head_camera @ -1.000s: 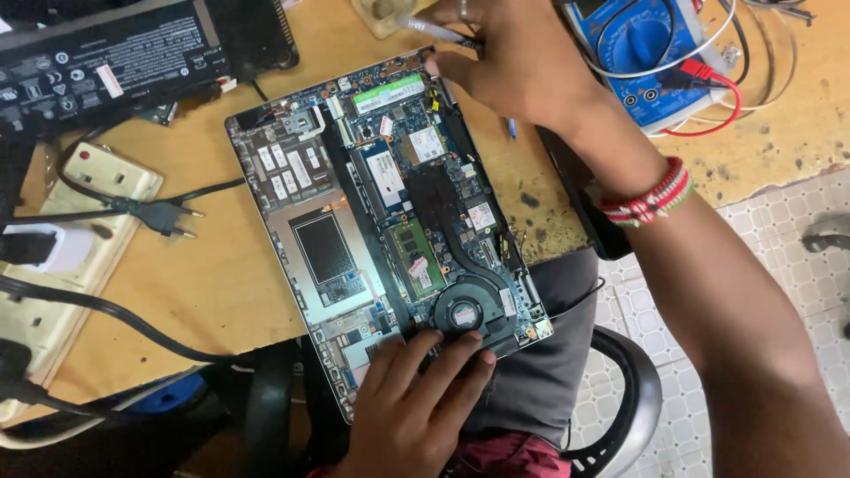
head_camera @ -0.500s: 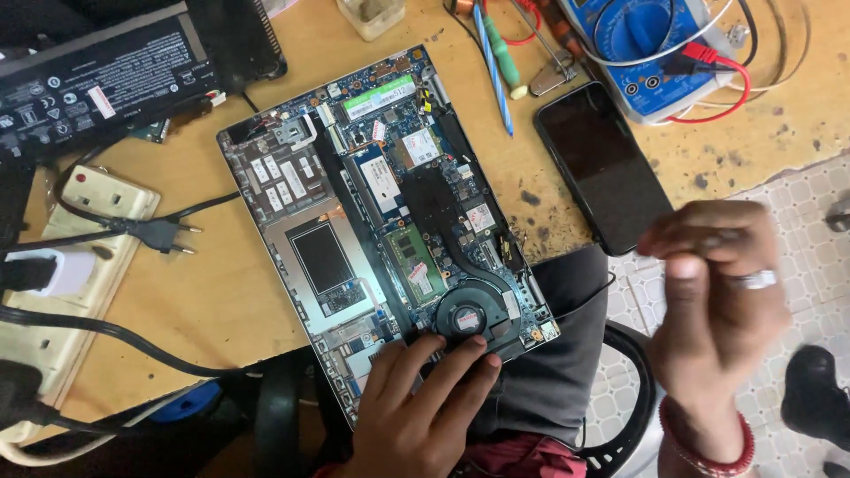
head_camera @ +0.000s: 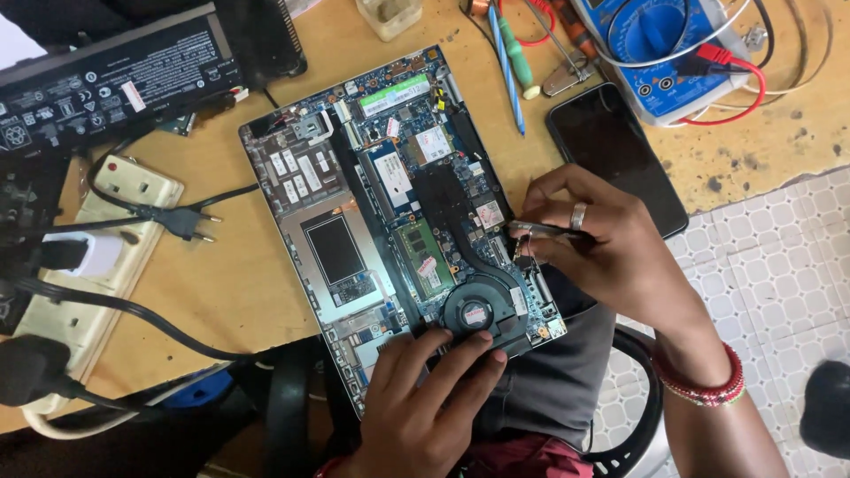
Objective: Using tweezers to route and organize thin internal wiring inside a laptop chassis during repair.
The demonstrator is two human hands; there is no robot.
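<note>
The right hand point(head_camera: 620, 257) has its fingers point(head_camera: 553, 186) pinched together on a slim dark metal tool, seemingly tweezers point(head_camera: 542, 230), whose tip sits over the right edge of the opened laptop point(head_camera: 398, 212), just above the fan. A silver ring shows on one finger and red bangles point(head_camera: 699, 381) circle the wrist. The left hand point(head_camera: 425, 398) lies flat with its fingers point(head_camera: 456, 367) spread slightly apart, pressing on the laptop's near edge, the fingertips touching the rim of the round black cooling fan point(head_camera: 476, 310); it grips nothing.

The laptop lies bottom-up with its cover off, on a scuffed wooden desk point(head_camera: 230, 292), its near corner over the person's lap. Inside are a blue circuit board, a green memory stick point(head_camera: 423, 257), a flat black heat pipe and silvery metal plates. To its right, near the right hand, rests a glossy black phone point(head_camera: 615, 150). Farther back are a blue multimeter point(head_camera: 664, 53) with red and white leads, and a green-handled screwdriver point(head_camera: 518, 57). At the left a cream power strip point(head_camera: 88, 265) holds black plugs, and a long black battery pack point(head_camera: 115, 80) lies at the far left.
</note>
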